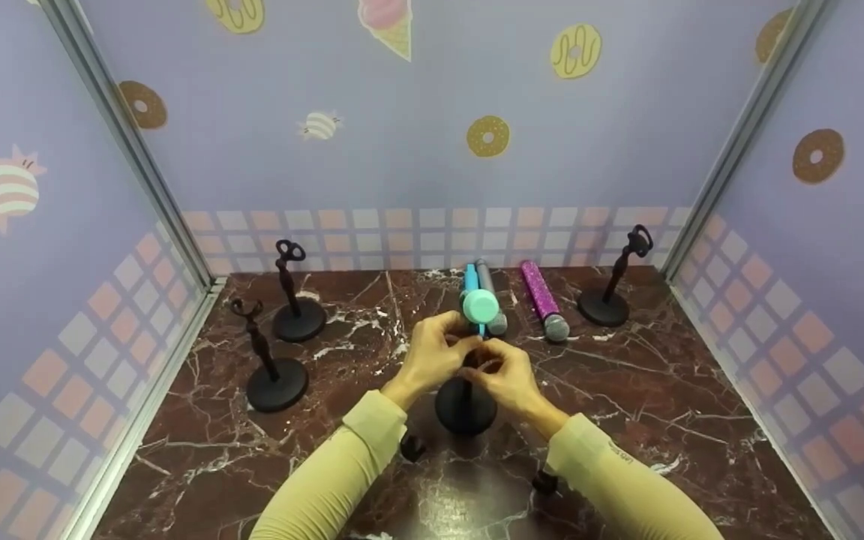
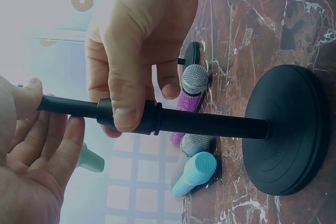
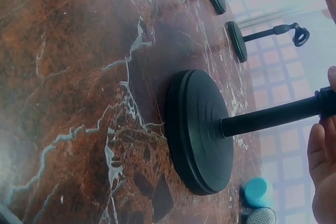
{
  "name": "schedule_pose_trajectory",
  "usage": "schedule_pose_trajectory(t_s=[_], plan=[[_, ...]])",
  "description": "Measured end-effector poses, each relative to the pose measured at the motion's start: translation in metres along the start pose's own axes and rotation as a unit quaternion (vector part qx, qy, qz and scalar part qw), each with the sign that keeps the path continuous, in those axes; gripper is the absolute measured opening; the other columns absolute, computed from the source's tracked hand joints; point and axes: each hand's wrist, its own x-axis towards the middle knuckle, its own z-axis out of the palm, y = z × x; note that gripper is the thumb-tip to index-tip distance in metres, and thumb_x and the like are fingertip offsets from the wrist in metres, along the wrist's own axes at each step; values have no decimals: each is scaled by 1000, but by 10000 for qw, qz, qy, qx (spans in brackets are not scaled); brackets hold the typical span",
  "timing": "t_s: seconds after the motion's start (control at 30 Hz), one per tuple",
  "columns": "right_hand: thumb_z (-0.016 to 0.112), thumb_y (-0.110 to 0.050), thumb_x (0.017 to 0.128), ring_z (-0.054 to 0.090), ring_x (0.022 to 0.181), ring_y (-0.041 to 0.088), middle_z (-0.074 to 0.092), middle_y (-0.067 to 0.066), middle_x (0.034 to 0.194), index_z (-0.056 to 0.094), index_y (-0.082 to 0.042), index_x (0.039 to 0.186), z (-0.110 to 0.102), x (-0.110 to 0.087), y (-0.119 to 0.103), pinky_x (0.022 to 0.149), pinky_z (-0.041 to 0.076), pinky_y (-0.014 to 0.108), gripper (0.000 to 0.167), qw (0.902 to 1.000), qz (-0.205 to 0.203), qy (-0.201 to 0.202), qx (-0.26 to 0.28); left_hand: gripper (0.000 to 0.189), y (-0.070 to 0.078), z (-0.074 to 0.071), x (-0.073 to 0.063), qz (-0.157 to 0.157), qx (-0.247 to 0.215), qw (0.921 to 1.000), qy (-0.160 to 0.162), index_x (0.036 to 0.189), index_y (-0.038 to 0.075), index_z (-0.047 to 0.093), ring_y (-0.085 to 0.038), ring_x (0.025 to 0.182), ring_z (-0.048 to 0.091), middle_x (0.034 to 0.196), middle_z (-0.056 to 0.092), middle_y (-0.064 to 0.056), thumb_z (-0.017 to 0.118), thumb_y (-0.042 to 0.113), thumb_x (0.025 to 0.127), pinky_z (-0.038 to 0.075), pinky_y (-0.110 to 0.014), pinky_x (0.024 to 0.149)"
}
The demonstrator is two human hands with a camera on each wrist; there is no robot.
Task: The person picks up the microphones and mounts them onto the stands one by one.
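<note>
A black desktop microphone stand (image 1: pixel 466 409) stands upright in front of me on its round base. In the left wrist view, my left hand (image 2: pixel 39 166) pinches the thin upper tube (image 2: pixel 68 106) between thumb and fingers. Lower down, my right hand (image 2: pixel 139 35) grips the collar (image 2: pixel 149 118), the thumb lying along it. Over my hands in the head view is the rounded end of a mint-green microphone (image 1: pixel 481 306), tilted at the stand's top. Its holder is hidden from me. In the right wrist view, right-hand fingers (image 3: pixel 321 156) curl beneath the collar at the edge.
Behind the stand lie a light-blue microphone (image 1: pixel 471 276), a grey one (image 1: pixel 486 277) and a glittery purple one (image 1: pixel 539 289). Two black stands with holders (image 1: pixel 299 321) (image 1: pixel 277 385) are on the left, another (image 1: pixel 603 306) at the back right. Patterned panels (image 1: pixel 417 172) enclose the marbled table (image 1: pixel 357 345).
</note>
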Motion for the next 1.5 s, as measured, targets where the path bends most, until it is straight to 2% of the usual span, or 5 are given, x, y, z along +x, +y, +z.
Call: schedule_pose_trajectory(t_s=[0.7,1.07,1.23,1.37,1.5], plan=[[106,-23,73,63,73,4,77,5,82,73,-11,90,14,2,-7,68,52,20,39,9917,470,704,-965,9,-1,-1,1,7,-3,10000,-8,101,1,81,-29,94,85,99,86,-15,84,5,93,70,-34,87],[91,-8,87,77,103,20,82,20,114,76,-1,125,-11,2,-4,90,68,37,41,9985,198,-513,13,10,-2,-1,0,54,1,10000,-16,103,1,81,-30,95,85,101,87,-15,85,7,96,71,-34,87],[77,7,91,77,99,20,80,30,118,75,7,128,-16,2,-1,90,67,32,37,9924,-99,-1187,292,7,-4,-1,0,-16,-9,10000,-7,102,1,81,-31,95,85,101,87,-16,83,4,96,71,-36,87],[73,10,93,76,96,9,79,34,117,76,10,125,-15,0,1,89,66,29,32,9909,-115,-1287,389,6,-3,-2,0,-50,-41,10000,-36,102,2,81,-31,95,86,101,87,-16,83,5,96,71,-38,87],[73,10,93,77,96,14,80,33,114,77,10,124,-14,0,-1,89,66,29,31,9931,-97,-1097,413,7,-2,-1,-1,-103,-102,9999,-52,103,2,81,-31,95,85,101,87,-16,82,5,96,71,-40,87]])
